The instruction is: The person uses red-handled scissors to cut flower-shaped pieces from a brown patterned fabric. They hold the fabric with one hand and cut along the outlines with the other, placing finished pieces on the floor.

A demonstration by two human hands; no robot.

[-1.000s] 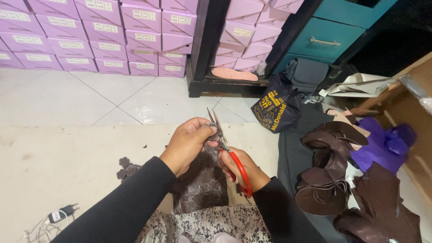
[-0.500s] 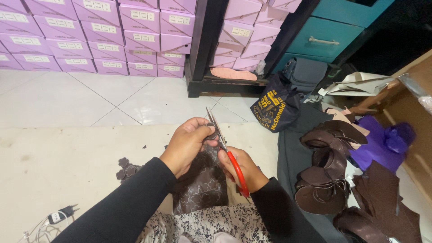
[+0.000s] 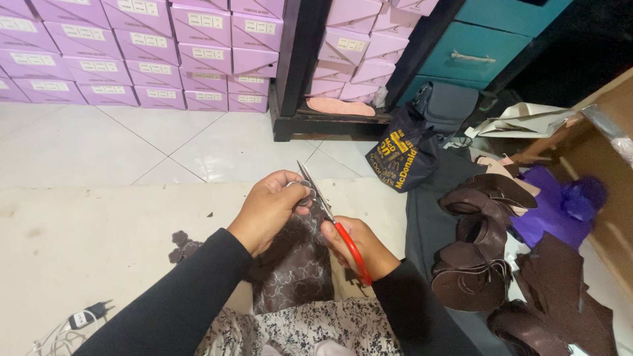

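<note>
Fingers (image 3: 290, 191) of the left hand (image 3: 270, 211) are curling tight around the top edge of a dark brown patterned piece of material (image 3: 297, 267), pinching it up off the lap so that it is hanging taut and the blades can bite cleanly; the right hand (image 3: 359, 247) is wrapping its fingers closed through the red handles of a pair of scissors (image 3: 326, 214), with the blades pointing up and away from the body and standing narrowly apart beside the left fingertips; whether the blades are actually in the material is hard to tell, since the left hand is covering the edge. Both sleeves are black, and the material is draping down over a floral garment (image 3: 297, 329) across the lap, just above a beige mat (image 3: 99, 244) on the tiled floor.

From the same head view, a small brown offcut (image 3: 181, 242) is lying on the mat to the left, within reach; a heap of dark brown cut pieces (image 3: 475, 264) is sitting to the right on a dark cloth, near a purple bag (image 3: 560, 204); stacked lilac boxes (image 3: 132, 53) are lining the wall well beyond.
</note>
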